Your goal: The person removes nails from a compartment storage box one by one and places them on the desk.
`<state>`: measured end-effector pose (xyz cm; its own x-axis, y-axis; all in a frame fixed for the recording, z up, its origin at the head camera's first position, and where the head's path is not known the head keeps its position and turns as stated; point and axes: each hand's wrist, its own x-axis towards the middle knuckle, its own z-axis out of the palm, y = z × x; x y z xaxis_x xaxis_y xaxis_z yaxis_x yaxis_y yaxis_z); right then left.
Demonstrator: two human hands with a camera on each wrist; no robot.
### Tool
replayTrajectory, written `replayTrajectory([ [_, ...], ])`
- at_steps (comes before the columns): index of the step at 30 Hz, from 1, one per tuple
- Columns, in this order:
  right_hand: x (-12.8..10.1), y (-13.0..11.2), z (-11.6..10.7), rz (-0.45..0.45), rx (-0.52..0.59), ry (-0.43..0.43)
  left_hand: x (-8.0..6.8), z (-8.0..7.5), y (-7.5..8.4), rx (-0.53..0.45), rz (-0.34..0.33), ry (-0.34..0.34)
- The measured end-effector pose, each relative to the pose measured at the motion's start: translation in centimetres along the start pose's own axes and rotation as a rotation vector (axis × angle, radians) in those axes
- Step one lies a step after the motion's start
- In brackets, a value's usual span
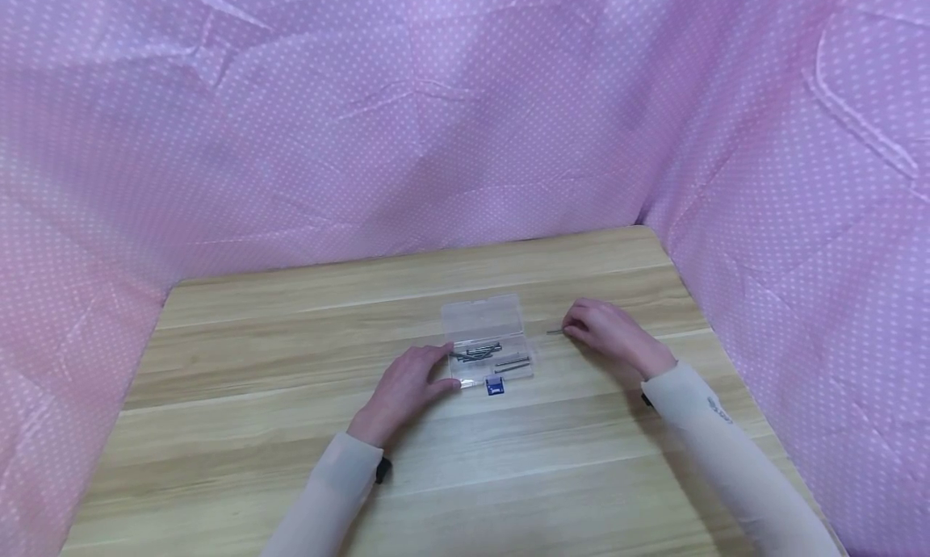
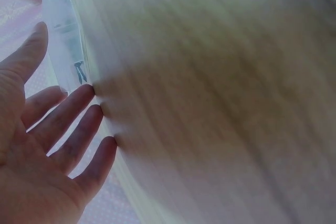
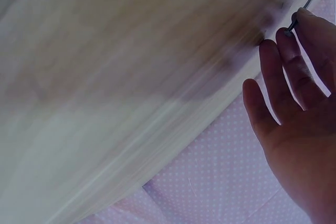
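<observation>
Here, right hand [image 1: 609, 332] pinches a nail [image 1: 555, 332] — label [image 1: 495, 386] unreadable.

Worktop [image 2: 220, 103]: motion-blurred in both wrist views. Clear plastic box [image 1: 488, 349]: contents too small to count. Nail [image 3: 299, 15]: tip partly hidden behind right hand [image 3: 299, 108] fingertips.
</observation>
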<state>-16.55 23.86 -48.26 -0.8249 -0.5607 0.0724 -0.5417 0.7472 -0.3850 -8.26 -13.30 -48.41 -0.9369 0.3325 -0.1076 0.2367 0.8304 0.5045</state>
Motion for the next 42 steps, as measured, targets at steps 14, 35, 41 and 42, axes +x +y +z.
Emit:
replayTrajectory([
  [14, 0.35, 0.08, 0.28, -0.006, -0.007, -0.018, -0.04, 0.05, -0.08, -0.011, 0.000, 0.005],
  [35, 0.10, 0.16, 0.16, 0.027, 0.066, -0.035, -0.05, 0.07, -0.09, -0.017, -0.003, 0.003],
  [41, -0.30, -0.16, 0.10, 0.018, 0.103, 0.019, -0.09, 0.07, -0.15, -0.015, -0.007, 0.002],
  [42, -0.37, -0.26, 0.08, 0.013, 0.104, 0.033, -0.08, 0.08, -0.16, -0.017, -0.008, 0.004],
])
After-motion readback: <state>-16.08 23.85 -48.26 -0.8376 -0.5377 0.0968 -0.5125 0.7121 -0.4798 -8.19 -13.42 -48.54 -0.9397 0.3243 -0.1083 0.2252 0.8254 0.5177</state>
